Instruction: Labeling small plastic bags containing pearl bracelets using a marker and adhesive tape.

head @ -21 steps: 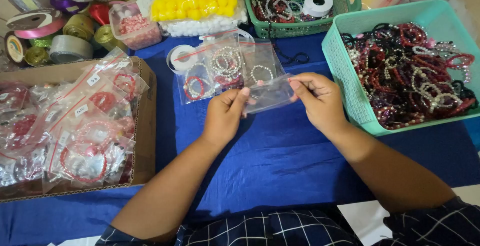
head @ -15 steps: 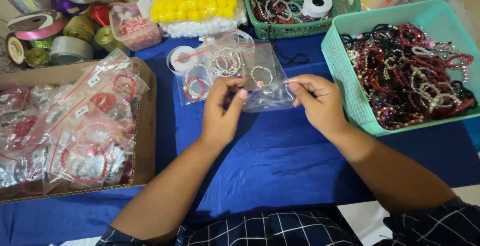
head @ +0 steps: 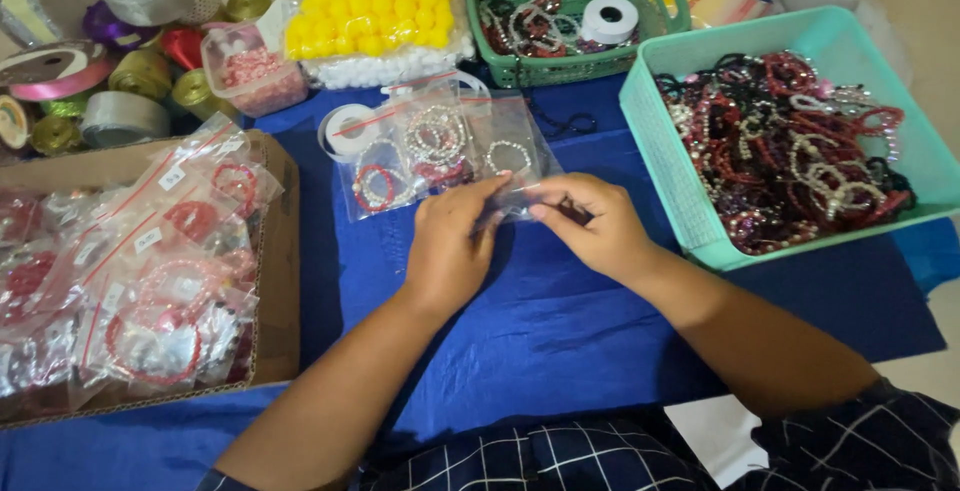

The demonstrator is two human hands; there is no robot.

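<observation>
Over the middle of the blue cloth (head: pixel 560 321) that covers the desk, the left hand (head: pixel 450 251) and the right hand (head: pixel 595 226) meet on a small clear plastic bag (head: pixel 515 201). Both sets of fingers are closed in a pinch on the bag's near edge: the left thumb and forefinger grip it from the left, the right thumb and forefinger from the right, so the bag is stretched between the fingertips and its body reaches away from them toward the far edge of the desk. What the bag holds cannot be told. Just beyond it, touching or overlapping it, lies a loose pile of clear bags with bead bracelets (head: pixel 435 146), beside a white tape roll (head: pixel 345 131). Along the right edge stands a light teal basket (head: pixel 660 141) heaped with red, black and white bracelets, just beside the right hand. Toward the far edge sit a darker green basket (head: pixel 500 66) with another white roll and a packet of yellow pompoms (head: pixel 370 6). At the left edge a cardboard box (head: pixel 285 281) holds filled bags, with ribbon spools (head: pixel 120 71) in the far left corner
</observation>
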